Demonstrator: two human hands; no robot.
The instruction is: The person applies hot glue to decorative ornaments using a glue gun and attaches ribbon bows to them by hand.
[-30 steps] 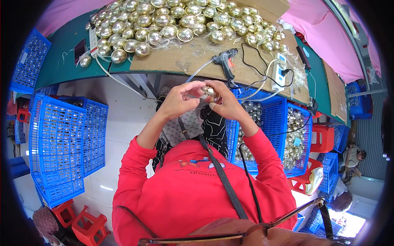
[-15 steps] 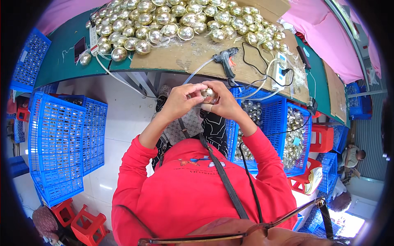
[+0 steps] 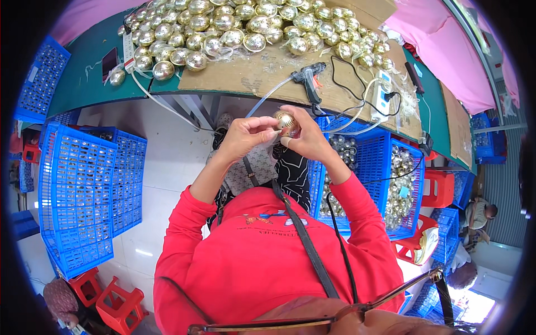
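A shiny gold ball ornament point(image 3: 286, 119) is held up in front of my chest, near the table's edge. My right hand point(image 3: 306, 134) wraps its fingers and thumb round the ball's right side. My left hand point(image 3: 245, 138) has its thumb and index finger bent close together, their tips against the ball's left side. Part of the ball's surface is hidden behind the fingers. On the table just beyond, a glue gun point(image 3: 308, 84) lies on the cardboard point(image 3: 240, 81).
Many gold balls point(image 3: 223, 22) are heaped along the table's far side. A white power strip point(image 3: 382, 96) with black and white cords lies at right. Blue crates point(image 3: 375, 162) with ornaments stand at my right; other blue crates point(image 3: 75, 190) and red stools point(image 3: 120, 307) are at left.
My left fingers have slid from the ball's top toward its left side, baring more of it. My right hand still holds the ball in nearly the same place.
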